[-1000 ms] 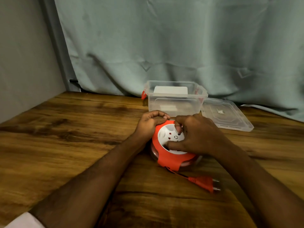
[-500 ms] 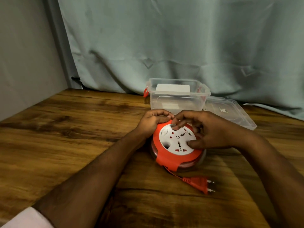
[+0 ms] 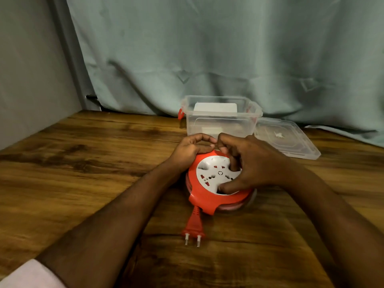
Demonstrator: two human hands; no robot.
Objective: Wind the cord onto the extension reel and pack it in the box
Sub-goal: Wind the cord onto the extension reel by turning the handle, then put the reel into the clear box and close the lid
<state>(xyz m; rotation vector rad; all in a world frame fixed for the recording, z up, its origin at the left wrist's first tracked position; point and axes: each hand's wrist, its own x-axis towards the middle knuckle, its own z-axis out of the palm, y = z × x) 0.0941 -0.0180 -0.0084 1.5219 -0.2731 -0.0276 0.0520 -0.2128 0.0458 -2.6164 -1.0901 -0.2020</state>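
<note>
An orange extension reel (image 3: pixel 204 199) with a white round socket face (image 3: pixel 214 173) lies flat on the wooden table (image 3: pixel 83 173). My left hand (image 3: pixel 190 149) grips its far left rim. My right hand (image 3: pixel 247 163) rests on the socket face, with fingers and thumb pressed into its notches. The orange two-pin plug (image 3: pixel 193 227) lies right at the reel's near edge, pins pointing toward me; almost no cord shows outside. Behind the reel stands the open clear plastic box (image 3: pixel 220 119) with red latches.
The box's clear lid (image 3: pixel 288 138) lies flat to the right of the box. A grey-green curtain (image 3: pixel 207 59) hangs behind the table, and a grey wall (image 3: pixel 31 69) closes the left side.
The socket face has turned under my right hand. The plug has been drawn in from the right front to the reel's near edge, and the loose cord has gone inside.
</note>
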